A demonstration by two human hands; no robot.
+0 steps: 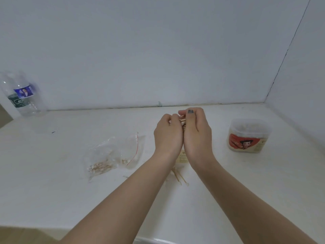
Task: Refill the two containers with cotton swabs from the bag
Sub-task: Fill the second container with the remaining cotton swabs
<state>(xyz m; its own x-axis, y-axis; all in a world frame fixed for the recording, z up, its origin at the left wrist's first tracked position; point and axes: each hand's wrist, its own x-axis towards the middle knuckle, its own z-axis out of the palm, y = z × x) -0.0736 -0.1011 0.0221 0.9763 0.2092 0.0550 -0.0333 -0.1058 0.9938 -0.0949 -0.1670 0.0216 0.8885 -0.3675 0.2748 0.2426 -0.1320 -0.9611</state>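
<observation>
My left hand (168, 134) and my right hand (197, 132) are pressed together at the middle of the white counter, both curled round a bundle of wooden cotton swabs (182, 120). Under my wrists a second container (182, 156) shows only a strip of its label. A few loose swabs (179, 176) lie on the counter below it. The clear zip bag (112, 155) with a red seal line lies to the left, with some swabs inside. A lidded container (248, 136) with a cartoon label stands at the right, full of swabs.
A clear plastic water bottle (21, 95) stands at the far left against the wall. White walls (158, 50) close the counter (52, 191) at the back and right. The counter's front edge runs along the bottom, with wooden floor at bottom left.
</observation>
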